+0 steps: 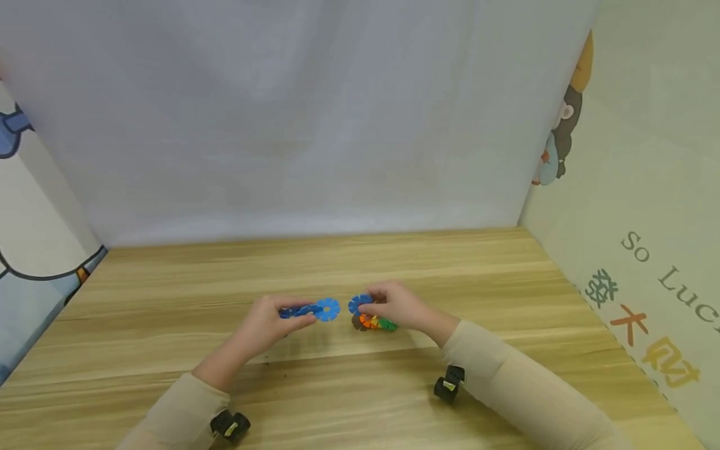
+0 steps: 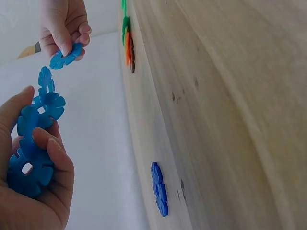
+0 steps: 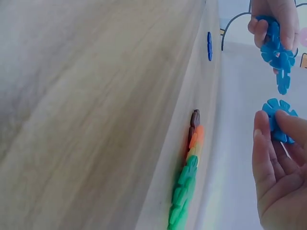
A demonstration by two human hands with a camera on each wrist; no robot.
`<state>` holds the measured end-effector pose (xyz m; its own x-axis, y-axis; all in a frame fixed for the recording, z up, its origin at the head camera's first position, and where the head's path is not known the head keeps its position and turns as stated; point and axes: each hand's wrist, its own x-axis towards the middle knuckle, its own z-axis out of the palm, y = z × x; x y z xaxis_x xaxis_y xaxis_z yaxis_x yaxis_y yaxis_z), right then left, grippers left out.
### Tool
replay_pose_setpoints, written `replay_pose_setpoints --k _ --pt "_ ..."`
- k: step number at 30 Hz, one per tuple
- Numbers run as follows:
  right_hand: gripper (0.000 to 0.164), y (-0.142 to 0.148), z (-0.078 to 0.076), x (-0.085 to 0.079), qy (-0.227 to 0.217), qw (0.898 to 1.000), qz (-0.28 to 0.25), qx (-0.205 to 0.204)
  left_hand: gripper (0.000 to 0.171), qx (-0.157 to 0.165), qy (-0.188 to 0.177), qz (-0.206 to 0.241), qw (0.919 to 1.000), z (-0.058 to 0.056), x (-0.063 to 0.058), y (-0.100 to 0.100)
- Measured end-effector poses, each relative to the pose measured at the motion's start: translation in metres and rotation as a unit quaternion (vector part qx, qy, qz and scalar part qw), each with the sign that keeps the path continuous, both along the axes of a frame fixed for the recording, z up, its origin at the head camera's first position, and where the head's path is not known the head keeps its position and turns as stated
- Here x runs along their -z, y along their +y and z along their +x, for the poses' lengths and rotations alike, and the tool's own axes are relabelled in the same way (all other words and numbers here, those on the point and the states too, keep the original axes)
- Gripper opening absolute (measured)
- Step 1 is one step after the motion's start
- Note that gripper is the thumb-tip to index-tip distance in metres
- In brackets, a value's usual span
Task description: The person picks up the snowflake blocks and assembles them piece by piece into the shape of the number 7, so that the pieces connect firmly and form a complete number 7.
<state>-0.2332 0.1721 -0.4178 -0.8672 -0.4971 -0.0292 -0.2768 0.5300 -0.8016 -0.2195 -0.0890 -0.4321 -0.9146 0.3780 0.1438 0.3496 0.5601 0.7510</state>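
My left hand [image 1: 263,325] holds a chain of joined blue snowflake discs [image 2: 29,165], thumb on one side and fingers curled round the other. The chain's end disc [image 1: 328,309] sticks out toward the right. Between thumb and fingertips my right hand [image 1: 402,306] pinches a single blue snowflake disc [image 3: 272,111]. A small gap separates this disc from the end of the chain. Both hands are raised above the wooden table [image 1: 337,387], and the left fingers hide part of the chain.
Below the right hand lie brown, orange, yellow and green snowflake discs [image 1: 371,322] in an overlapping row. Darker blue discs [image 2: 159,189] lie flat on the table near the left hand. A pale curtain [image 1: 315,125] hangs behind the table, and a printed panel [image 1: 635,206] stands at the right.
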Motion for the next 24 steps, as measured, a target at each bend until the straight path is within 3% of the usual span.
replay_pose_setpoints --k 4,9,17,24 --pt "0.010 0.000 0.000 0.001 0.004 1.000 -0.003 0.000 0.043 0.003 -0.006 -0.002 1.0000 0.000 -0.001 0.002" --pt "0.010 -0.004 0.002 -0.001 0.042 0.999 0.018 -0.012 0.044 0.057 0.027 -0.028 0.9976 0.000 -0.001 0.005" --pt "0.010 -0.011 0.010 -0.003 0.033 0.998 -0.009 -0.051 0.037 0.103 0.089 -0.125 0.9828 0.001 -0.007 0.016" --pt "0.011 -0.013 0.013 -0.001 0.018 0.999 -0.026 -0.036 0.044 0.111 0.067 -0.135 0.9824 0.004 -0.011 0.026"
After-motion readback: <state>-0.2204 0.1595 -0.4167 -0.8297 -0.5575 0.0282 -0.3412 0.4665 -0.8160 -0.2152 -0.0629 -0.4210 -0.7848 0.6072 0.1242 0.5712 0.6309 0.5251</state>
